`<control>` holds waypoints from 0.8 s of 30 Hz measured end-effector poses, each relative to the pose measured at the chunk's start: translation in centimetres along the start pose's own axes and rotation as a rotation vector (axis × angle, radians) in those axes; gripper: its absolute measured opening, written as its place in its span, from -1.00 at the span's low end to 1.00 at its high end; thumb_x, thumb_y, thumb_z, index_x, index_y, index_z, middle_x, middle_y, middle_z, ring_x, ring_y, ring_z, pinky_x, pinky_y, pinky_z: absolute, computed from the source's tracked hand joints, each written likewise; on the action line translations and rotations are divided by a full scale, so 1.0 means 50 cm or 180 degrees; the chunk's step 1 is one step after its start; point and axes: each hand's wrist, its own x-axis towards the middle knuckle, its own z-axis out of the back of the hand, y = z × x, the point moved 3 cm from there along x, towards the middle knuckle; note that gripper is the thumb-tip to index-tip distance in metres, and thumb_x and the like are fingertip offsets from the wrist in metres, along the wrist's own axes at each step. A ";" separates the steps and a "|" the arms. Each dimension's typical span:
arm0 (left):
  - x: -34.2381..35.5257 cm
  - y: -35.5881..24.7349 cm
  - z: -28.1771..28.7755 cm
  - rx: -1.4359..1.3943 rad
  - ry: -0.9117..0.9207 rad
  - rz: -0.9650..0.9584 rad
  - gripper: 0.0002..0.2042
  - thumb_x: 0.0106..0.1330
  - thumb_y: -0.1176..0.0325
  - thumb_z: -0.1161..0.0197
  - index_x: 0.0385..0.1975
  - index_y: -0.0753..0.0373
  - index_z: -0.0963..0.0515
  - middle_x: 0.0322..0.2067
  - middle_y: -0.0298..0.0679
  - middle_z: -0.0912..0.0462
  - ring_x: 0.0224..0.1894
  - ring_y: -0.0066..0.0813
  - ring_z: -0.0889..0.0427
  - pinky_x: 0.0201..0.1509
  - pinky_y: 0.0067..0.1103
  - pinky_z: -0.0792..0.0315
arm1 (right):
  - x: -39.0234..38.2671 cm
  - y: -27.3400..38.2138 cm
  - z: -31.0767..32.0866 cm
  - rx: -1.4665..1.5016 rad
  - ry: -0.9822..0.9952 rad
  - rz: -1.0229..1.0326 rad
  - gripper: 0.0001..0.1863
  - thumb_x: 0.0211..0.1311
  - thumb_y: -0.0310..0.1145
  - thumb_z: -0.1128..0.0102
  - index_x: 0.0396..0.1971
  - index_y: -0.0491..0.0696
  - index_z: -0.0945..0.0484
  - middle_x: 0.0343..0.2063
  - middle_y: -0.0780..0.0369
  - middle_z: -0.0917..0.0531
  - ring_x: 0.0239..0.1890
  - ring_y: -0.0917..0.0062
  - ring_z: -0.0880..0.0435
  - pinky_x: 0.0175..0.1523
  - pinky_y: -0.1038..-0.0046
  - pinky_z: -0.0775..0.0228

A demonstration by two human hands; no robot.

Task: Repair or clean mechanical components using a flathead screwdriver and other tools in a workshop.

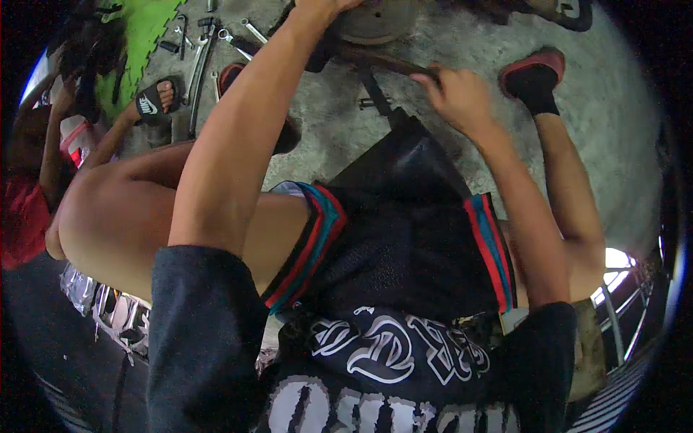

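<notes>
My right hand [462, 99] is closed around the end of a long dark bar [386, 63], which runs leftward along the near side of a round grey metal disc [372, 29]. The disc is cut off by the top edge. My left hand [323, 4] is at that edge too, left of the disc, with its fingers mostly out of the picture, so what it touches is hidden. Below the bar, a dark metal piece [374, 94] slants down toward the black seat-like shape [411, 155] between my legs, near a small metal fitting [375, 103] on the floor.
Several wrenches [196, 72] lie on the concrete floor [462, 43] to the left, beside a green foam mat [148, 32]. Another person's sandalled foot [157, 101] and hand [65, 97] are at the far left. A curved black part [574, 16] sits at the top right.
</notes>
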 end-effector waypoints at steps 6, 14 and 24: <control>-0.003 -0.009 0.001 0.0039 0.0264 -0.0053 -0.39 0.13 -0.20 -0.34 -0.01 0.20 -0.65 0.01 0.07 -0.58 0.12 0.08 -0.51 0.19 -0.21 -0.40 | 0.070 0.151 -0.053 0.0261 -0.0278 -0.0440 -0.49 0.28 0.10 -0.18 -0.30 -0.12 -0.70 -0.60 -0.04 -0.63 -0.42 -0.03 -0.64 -0.22 0.09 -0.52; -0.010 -0.001 -0.002 -0.0047 0.0023 0.0178 -0.37 0.12 -0.21 -0.34 -0.02 0.23 -0.65 -0.01 0.06 -0.59 0.11 0.06 -0.53 0.17 -0.21 -0.42 | -0.016 0.029 0.011 0.0492 0.0435 -0.0672 -0.50 0.31 0.06 -0.17 -0.39 -0.16 -0.69 -0.57 -0.05 -0.64 -0.43 0.02 -0.65 -0.30 0.09 -0.48; -0.026 0.022 -0.008 0.0013 -0.0324 0.0245 -0.28 0.14 -0.28 -0.29 0.03 0.30 -0.60 0.01 0.10 -0.57 0.08 0.11 -0.52 0.19 -0.23 -0.42 | -0.009 0.041 -0.030 0.0287 0.0187 -0.0645 -0.48 0.29 0.11 -0.17 -0.45 -0.13 -0.67 -0.59 -0.01 -0.63 -0.46 -0.04 -0.62 -0.31 0.10 -0.48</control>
